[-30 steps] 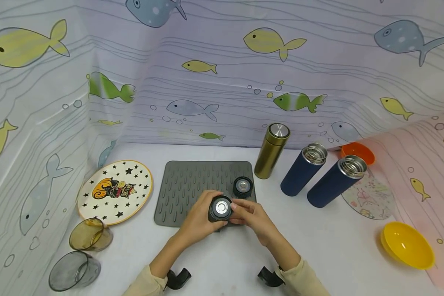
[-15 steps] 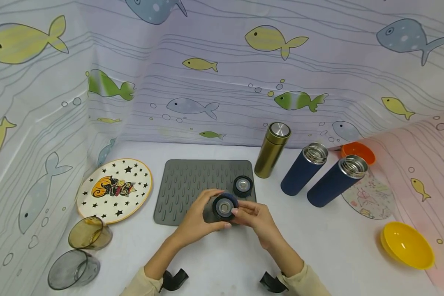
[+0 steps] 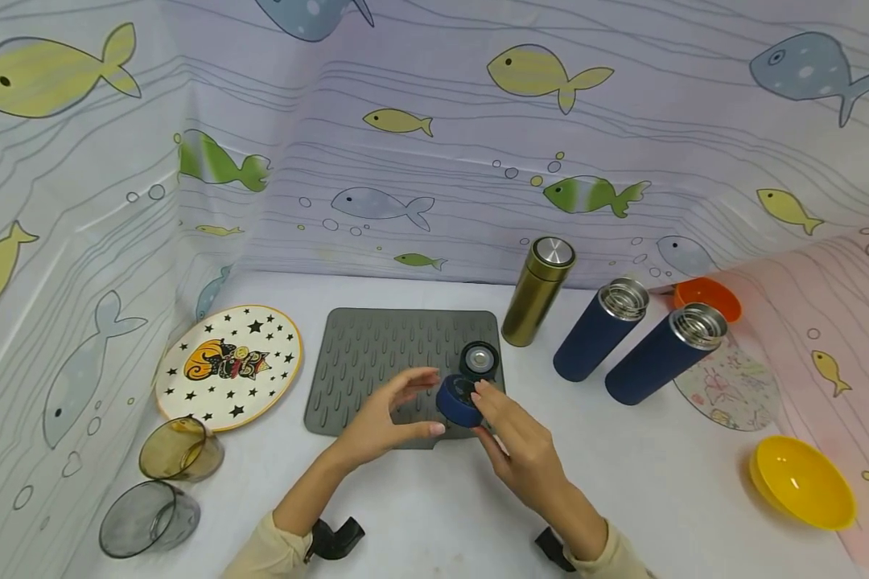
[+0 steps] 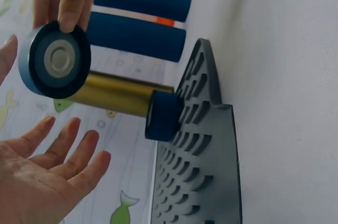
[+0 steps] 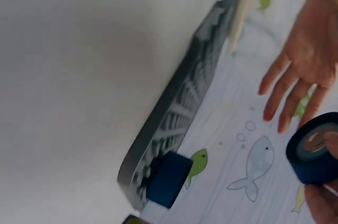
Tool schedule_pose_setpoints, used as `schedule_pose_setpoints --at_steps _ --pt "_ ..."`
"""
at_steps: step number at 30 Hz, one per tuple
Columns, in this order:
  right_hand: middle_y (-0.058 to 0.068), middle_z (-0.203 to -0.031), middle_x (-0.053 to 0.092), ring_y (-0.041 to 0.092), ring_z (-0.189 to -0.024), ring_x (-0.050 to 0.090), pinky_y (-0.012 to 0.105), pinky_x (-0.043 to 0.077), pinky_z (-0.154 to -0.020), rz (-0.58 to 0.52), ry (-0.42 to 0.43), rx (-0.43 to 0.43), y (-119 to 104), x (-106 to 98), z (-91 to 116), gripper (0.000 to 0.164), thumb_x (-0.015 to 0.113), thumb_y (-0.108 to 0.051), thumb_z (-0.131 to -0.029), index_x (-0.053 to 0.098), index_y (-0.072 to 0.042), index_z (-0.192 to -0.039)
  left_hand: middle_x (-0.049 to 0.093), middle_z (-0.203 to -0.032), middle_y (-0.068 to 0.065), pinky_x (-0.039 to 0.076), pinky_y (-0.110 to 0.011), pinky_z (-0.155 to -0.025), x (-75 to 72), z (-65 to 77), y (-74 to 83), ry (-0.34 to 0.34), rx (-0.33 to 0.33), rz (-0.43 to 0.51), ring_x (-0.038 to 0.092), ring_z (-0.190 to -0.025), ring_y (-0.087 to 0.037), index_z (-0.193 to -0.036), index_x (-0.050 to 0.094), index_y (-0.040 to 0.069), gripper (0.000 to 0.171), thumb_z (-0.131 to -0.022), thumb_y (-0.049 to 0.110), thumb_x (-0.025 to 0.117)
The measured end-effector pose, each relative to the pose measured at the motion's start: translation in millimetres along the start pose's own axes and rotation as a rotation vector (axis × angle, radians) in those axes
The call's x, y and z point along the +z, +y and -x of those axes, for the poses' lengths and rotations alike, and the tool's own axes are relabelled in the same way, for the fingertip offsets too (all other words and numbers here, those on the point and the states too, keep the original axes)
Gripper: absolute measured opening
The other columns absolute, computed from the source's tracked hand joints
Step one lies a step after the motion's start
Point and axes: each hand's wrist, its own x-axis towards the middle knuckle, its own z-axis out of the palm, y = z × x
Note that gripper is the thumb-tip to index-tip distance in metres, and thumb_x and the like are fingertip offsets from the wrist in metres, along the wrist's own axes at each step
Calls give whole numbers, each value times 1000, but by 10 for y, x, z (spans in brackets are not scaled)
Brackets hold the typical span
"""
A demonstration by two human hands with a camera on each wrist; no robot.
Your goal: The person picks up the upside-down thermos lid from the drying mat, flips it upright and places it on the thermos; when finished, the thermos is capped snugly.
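Note:
My right hand [image 3: 529, 458] pinches a dark blue flask lid [image 3: 455, 408] by its edge above the front of the grey ridged mat [image 3: 376, 362]. In the left wrist view the underside of this lid [image 4: 59, 59], with a pale round centre, faces the camera. Just to its left, my left hand [image 3: 376, 418] has its fingers spread and holds nothing; the right wrist view shows a gap between the left hand [image 5: 311, 55] and the lid. A second blue lid [image 3: 479, 360] lies on the mat's right side, inner side up.
Two lidless navy flasks [image 3: 594, 342] stand right of the mat, beside a gold flask [image 3: 532, 301] with its cap on. A yellow bowl [image 3: 802, 482], orange bowl [image 3: 717, 299] and patterned plate [image 3: 731, 390] are at right. At left lie a star plate [image 3: 261, 394] and two tinted glasses [image 3: 181, 515].
My left hand has let go of the lid and moved slightly left, its fingers opening. The right hand has taken the lid and turned it, so its blue side now shows.

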Motion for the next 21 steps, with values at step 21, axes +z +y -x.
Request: schedule_pose_setpoints --at_steps 21 --pt "25 -111 70 34 -101 71 31 59 -84 294 28 -553 42 -170 19 21 51 2 -101 71 6 -107 52 -148 0 38 -43 -114 296 -30 66 -127 110 -23 48 -137 -23 -146 48 20 85 -72 11 89"
